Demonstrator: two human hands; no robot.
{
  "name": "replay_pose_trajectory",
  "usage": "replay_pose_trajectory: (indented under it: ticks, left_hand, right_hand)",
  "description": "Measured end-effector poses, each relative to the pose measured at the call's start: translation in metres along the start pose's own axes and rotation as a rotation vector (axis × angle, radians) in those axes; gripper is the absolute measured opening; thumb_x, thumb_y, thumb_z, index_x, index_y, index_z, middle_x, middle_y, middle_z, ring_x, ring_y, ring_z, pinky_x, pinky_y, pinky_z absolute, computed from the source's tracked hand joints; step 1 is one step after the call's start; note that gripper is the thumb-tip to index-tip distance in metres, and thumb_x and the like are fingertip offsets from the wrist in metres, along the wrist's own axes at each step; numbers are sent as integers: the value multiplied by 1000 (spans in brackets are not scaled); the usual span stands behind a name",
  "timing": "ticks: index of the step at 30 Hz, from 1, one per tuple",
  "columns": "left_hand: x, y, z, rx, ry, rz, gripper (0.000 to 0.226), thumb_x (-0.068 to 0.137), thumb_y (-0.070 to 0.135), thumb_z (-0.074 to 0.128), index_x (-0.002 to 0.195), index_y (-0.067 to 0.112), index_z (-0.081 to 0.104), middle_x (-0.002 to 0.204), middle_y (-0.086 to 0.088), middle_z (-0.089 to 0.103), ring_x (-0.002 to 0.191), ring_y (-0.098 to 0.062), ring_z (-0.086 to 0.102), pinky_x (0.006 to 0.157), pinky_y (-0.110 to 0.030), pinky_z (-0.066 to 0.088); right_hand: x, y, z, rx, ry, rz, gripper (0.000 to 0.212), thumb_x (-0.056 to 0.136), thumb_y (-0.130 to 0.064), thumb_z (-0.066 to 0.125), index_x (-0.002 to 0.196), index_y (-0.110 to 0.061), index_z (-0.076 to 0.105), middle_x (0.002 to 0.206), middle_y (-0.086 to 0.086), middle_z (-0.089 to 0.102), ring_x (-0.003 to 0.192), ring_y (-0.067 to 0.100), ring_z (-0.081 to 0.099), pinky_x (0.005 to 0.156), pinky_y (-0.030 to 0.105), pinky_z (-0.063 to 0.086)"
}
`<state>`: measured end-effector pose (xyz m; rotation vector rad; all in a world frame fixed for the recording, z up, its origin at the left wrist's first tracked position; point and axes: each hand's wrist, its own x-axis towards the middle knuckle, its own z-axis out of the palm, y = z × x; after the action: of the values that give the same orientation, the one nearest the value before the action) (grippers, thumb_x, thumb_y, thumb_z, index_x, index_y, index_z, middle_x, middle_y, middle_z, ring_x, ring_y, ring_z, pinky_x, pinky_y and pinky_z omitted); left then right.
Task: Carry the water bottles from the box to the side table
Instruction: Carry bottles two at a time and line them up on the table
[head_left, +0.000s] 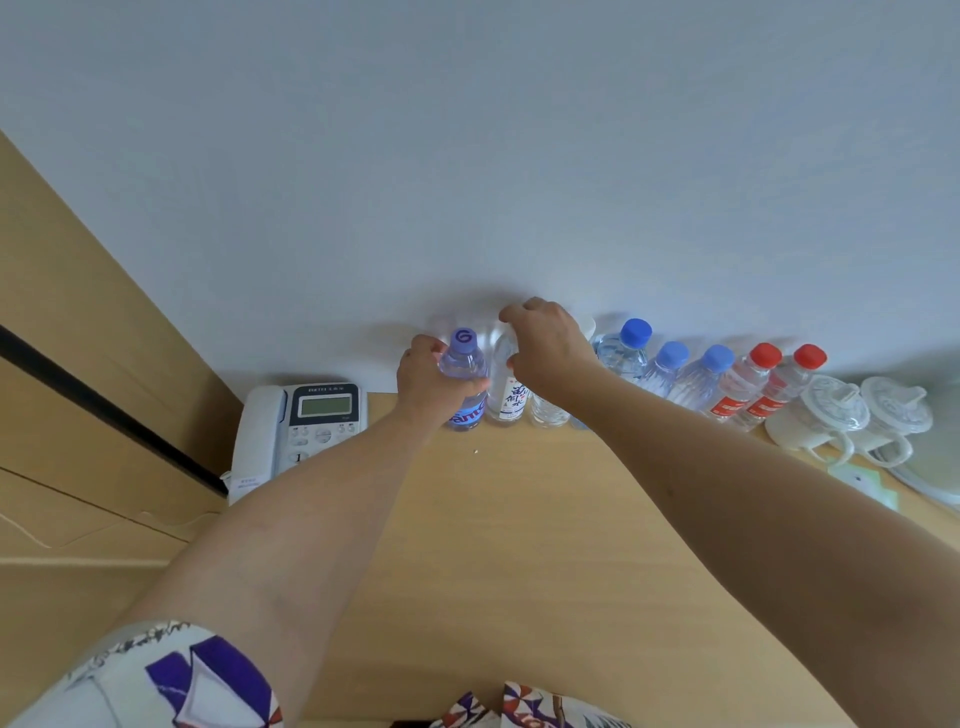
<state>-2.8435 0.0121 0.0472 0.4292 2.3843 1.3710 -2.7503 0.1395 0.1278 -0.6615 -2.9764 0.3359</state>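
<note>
Already at the far edge of the table, the left hand (428, 384) wraps its fingers and thumb round the shoulder of the purple-capped bottle (464, 382), which stands upright on the wood at the left end of the row against the wall. The right hand (545, 345) curls over the top of the white-labelled bottle (506, 387) just beside it, fingers closed round its neck so the cap is hidden. Right of that stands a clear bottle (548, 410), partly behind the right forearm, then three blue-capped bottles (670, 369) and two red-capped bottles (753, 387), all upright and close together along the wall. These look like full, thin-walled plastic bottles: moderately heavy for their size, smooth and a little slippery on the label, and likely to dent if squeezed hard at mid-body. The ribbed shoulder or the neck under the cap should give the firmest hold. The side table (519, 545) is pale wood-grain laminate, flat and matt. At its left sits a white desk telephone (298, 423) with a grey display; at the far right two white lidded cups (857, 415) with handles rest near a folded card. The box is not in view. Patterned sleeve fabric shows at the near edge.
</note>
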Motion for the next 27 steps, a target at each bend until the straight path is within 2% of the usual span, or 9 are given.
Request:
replay_pose_trajectory:
  ticks: [3, 6, 11, 13, 16, 19, 22, 27]
  left_hand:
    - [-3, -3, -4, 8, -20, 2, 70, 64, 25, 92, 121, 13, 51, 122, -6, 56, 110, -22, 56, 93, -33, 48]
    - [-8, -4, -4, -34, -6, -13, 78, 67, 23, 90, 131, 16, 48, 130, -6, 51, 116, -21, 54, 93, -29, 45]
    - [-27, -14, -3, 48, 44, 29, 90, 69, 31, 87, 144, 15, 39, 141, -9, 43, 128, -24, 47, 104, -37, 43]
    - [-40, -16, -4, 134, 88, 110, 91, 72, 32, 85, 147, 14, 38, 145, -11, 40, 132, -27, 43, 107, -35, 39]
    - [-60, -10, -1, 264, 119, 316, 85, 75, 28, 83, 147, 14, 39, 142, -13, 43, 129, -32, 42, 102, -34, 36]
    - [-79, 10, 6, 372, 80, 430, 83, 76, 32, 82, 147, 20, 41, 145, -12, 42, 135, -32, 36, 108, -41, 37]
    - [-100, 36, 25, 526, 27, 552, 81, 79, 38, 78, 149, 23, 41, 153, -10, 37, 143, -31, 29, 115, -45, 28]
    - [-160, 86, 92, 720, -91, 686, 72, 88, 51, 63, 151, 28, 36, 162, -8, 23, 150, -32, 15, 119, -50, 17]
  right_hand:
    - [-6, -3, 4, 7, 2, 28, 53, 82, -1, 68, 133, -12, 56, 123, 14, 57, 114, 33, 53, 87, 38, 49]
    - [-14, -5, 6, 33, 24, 75, 66, 79, -3, 70, 140, -16, 50, 131, 12, 53, 121, 33, 50, 86, 33, 42]
    - [-45, -10, 19, 60, 198, 118, 64, 79, -3, 69, 139, -13, 49, 142, 19, 44, 126, 39, 43, 99, 42, 41]
    - [-61, -9, 25, 64, 220, 165, 65, 80, -6, 69, 141, -13, 46, 145, 20, 39, 129, 39, 39, 103, 42, 39]
    - [-87, -1, 29, 63, 212, 226, 71, 81, -9, 69, 145, -16, 40, 145, 19, 37, 128, 39, 40, 102, 43, 38]
    - [-112, 14, 24, 33, 182, 274, 71, 82, -14, 70, 145, -19, 37, 146, 18, 36, 130, 37, 38, 104, 44, 37]
    - [-143, 39, 10, -3, 201, 341, 74, 83, -19, 70, 147, -20, 34, 150, 19, 31, 131, 37, 36, 105, 44, 36]
    - [-225, 106, -22, -46, 223, 466, 86, 80, -31, 76, 150, -26, 27, 156, 15, 25, 140, 37, 28, 110, 46, 32]
